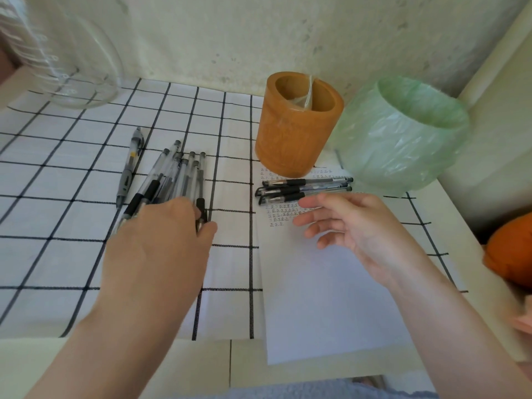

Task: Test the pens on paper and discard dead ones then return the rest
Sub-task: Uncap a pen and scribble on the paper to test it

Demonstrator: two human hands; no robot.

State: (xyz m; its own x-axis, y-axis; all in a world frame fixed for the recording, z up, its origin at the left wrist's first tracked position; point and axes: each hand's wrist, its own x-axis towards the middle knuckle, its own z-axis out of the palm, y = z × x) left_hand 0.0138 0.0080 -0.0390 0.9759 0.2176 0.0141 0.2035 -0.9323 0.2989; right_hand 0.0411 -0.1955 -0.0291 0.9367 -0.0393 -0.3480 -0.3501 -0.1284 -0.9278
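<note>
1. Under the left hand [161, 234], a loose bundle of clear pens [178, 174] lies on the checked cloth [57, 197]. The fingers are lowered onto the near ends of the pens and the thumb is set beside the rightmost one. Whether any pen is actually pinched cannot be told, as the fingertips are hidden by the back of the hand.
2. The right hand [354, 226] is held apart from the left, empty, with its fingers relaxed and spread. It hovers over the paper [331, 298], just short of three pens [305, 187] laid side by side across the written part of the sheet.
3. Because the bundled pens touch one another, more than one is likely to be dragged along when one is picked. The rest could be scattered or rolled toward the lone grey pen [131, 165] lying to the left of the bundle.
4. The groups are told apart only by where they lie. A pen set down in the wrong group would spoil the sorting.
5. The paper is not pressed down by either hand, so it could be shifted by a test stroke and the three pens on it set rolling.
6. Beyond the right hand, the orange pen holder [299, 125] stands at the far end of the sheet, with the green-bagged bin [403, 133] just beside it. As they stand so near each other, a dead pen could be dropped into the wrong one.
7. Blank paper is left below the right hand, so testing is not blocked.
8. A glass jar [74, 59] stands well beyond the left hand, out of the way.
</note>
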